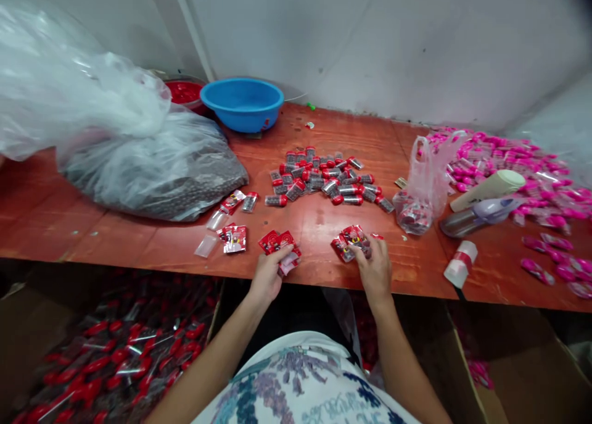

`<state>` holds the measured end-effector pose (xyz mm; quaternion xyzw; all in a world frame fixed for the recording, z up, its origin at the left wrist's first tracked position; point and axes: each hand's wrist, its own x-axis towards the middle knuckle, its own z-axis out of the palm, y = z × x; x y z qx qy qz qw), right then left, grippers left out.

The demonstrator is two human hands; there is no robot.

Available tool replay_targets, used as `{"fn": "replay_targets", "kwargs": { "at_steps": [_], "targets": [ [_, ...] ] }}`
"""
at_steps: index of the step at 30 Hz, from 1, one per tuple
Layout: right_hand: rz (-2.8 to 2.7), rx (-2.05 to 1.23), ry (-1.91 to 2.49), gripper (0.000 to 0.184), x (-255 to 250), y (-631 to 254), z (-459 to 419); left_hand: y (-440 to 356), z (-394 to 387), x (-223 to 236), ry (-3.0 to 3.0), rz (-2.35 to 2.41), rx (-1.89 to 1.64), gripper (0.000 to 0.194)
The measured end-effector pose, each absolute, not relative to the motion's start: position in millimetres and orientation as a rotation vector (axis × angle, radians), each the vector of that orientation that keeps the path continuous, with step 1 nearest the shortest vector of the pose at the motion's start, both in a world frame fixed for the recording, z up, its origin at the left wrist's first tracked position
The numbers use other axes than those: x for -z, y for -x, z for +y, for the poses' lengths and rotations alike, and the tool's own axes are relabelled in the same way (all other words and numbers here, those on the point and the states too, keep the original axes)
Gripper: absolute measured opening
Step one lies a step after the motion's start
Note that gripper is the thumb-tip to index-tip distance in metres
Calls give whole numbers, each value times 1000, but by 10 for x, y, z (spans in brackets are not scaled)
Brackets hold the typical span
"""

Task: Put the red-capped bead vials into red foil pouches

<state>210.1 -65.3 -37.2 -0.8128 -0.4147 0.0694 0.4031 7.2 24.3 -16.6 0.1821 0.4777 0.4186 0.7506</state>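
Note:
My left hand [268, 271] is closed on a few small red printed packets [276, 241], fanned out over the front edge of the table. To its right, my right hand [375, 265] has thumb and fingers around another bunch of red packets [352, 234] lying on the tabletop. Left of my left hand are more red packets [235, 239] and small clear sleeves [206, 245]. Beyond both hands spreads a loose pile of small clear tubes with red caps [319, 180], filled with dark beads.
A large clear bag of dark beads [161, 171] slumps on the left, near a blue basin [243, 103]. On the right stand a pink plastic bag [423, 189], a bottle [476, 217], a white roll [461, 262] and a pink heap [513, 165]. Red-capped tubes [115, 356] fill a box below.

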Motion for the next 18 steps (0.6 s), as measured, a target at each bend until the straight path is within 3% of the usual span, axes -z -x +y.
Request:
{"fn": "replay_targets", "kwargs": {
  "at_steps": [3, 7, 18],
  "targets": [
    [-1194, -462, 1726, 31, 279, -1687, -470, -82, 235, 143, -402, 1013, -931, 19],
    [-1261, -758, 1470, 34, 261, -1215, -181, -3, 241, 140, -409, 965, -1027, 20],
    [-1734, -675, 1452, 32, 329, -1075, 710, 407, 534, 148, -353, 1065, -1292, 29]
  ]
}}
